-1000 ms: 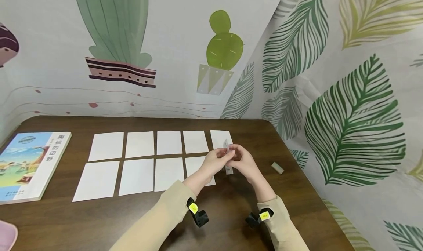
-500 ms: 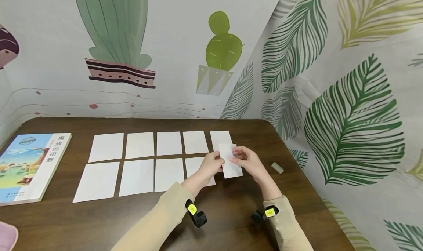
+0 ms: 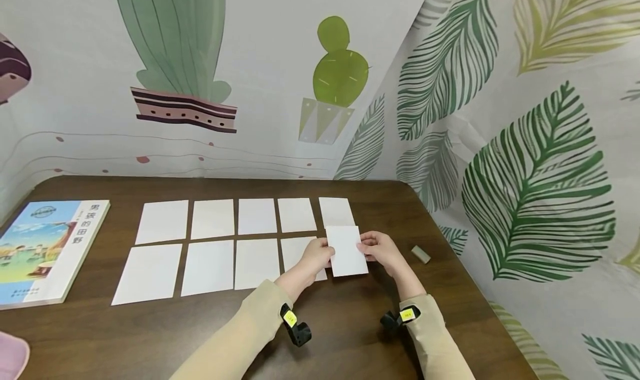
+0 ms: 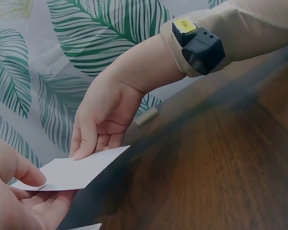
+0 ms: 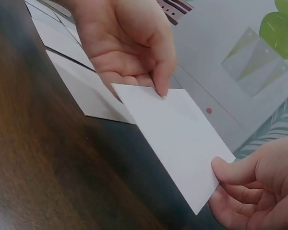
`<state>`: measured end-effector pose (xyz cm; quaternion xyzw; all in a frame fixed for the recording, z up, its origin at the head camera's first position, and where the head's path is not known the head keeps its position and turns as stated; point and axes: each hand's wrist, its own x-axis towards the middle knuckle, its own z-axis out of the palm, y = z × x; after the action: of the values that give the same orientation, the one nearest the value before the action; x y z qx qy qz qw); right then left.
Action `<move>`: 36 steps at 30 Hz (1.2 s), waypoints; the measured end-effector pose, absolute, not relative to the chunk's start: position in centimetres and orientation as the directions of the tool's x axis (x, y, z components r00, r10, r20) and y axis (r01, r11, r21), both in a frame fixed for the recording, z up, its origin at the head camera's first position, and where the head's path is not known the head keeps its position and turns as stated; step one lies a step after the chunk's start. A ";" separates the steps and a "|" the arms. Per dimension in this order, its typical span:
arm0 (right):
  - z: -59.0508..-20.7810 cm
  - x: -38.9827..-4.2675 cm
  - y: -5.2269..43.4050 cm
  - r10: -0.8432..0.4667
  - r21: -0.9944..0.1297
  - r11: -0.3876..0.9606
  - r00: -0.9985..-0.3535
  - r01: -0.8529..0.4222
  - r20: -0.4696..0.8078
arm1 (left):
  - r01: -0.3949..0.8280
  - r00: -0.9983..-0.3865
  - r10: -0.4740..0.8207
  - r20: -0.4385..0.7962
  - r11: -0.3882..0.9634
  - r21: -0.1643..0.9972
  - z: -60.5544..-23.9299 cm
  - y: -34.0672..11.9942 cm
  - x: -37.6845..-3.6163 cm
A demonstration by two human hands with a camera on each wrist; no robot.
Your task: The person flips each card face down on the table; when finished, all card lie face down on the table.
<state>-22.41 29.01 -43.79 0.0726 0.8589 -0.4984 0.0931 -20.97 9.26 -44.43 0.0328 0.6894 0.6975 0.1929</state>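
Observation:
Both hands hold one blank white card (image 3: 346,250) level, a little above the brown table (image 3: 350,324). My left hand (image 3: 324,253) pinches its left edge with thumb on top, and my right hand (image 3: 366,249) pinches its right edge. The card hovers at the right end of the near row, just below the last card of the far row (image 3: 335,211). From the left wrist the card (image 4: 74,170) runs between my left hand (image 4: 19,184) and right hand (image 4: 93,146). The right wrist view shows the same card (image 5: 175,139) with both hands' fingers curled under it.
Several white cards lie in two rows (image 3: 210,241) across the table. A picture book (image 3: 45,249) lies at the left edge. A small beige block (image 3: 420,254) sits right of the hands. A pink object (image 3: 10,355) shows at the bottom left corner. Printed curtains close the back and right.
The card was held upright and edge-on between the fingertips; it has been turned flat and brought down and slightly nearer, to the right end of the near row.

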 end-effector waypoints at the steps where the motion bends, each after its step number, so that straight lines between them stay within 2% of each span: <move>1: -43.8 -22.4 29.0 0.034 -0.837 0.500 -0.971 0.221 -0.236 | -0.228 -0.921 0.317 -0.226 0.031 0.973 -44.5 9.2 -21.0; 9: -44.1 -22.6 29.2 0.065 -0.800 0.545 -0.965 0.249 -0.256 | -0.236 -0.922 0.302 -0.245 0.066 0.970 -44.6 8.4 -21.0; 18: -44.7 -22.9 29.5 0.106 -0.775 0.578 -0.965 0.255 -0.239 | -0.170 -0.933 0.292 -0.208 0.151 0.974 -44.2 7.0 -20.9; 30: -44.5 -23.0 29.0 0.131 -0.648 0.744 -0.987 0.163 -0.098 | -0.187 -0.928 0.311 -0.207 0.092 0.978 -44.5 5.6 -21.1; 36: -44.7 -23.1 29.2 0.130 -0.633 0.758 -0.987 0.157 -0.090 | -0.182 -0.936 0.291 -0.199 0.086 0.980 -44.6 5.5 -21.3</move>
<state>-23.12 29.21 -44.66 0.0765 0.9374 -0.3392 0.0201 -21.28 5.51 -44.61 0.0380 0.7158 0.6750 0.1749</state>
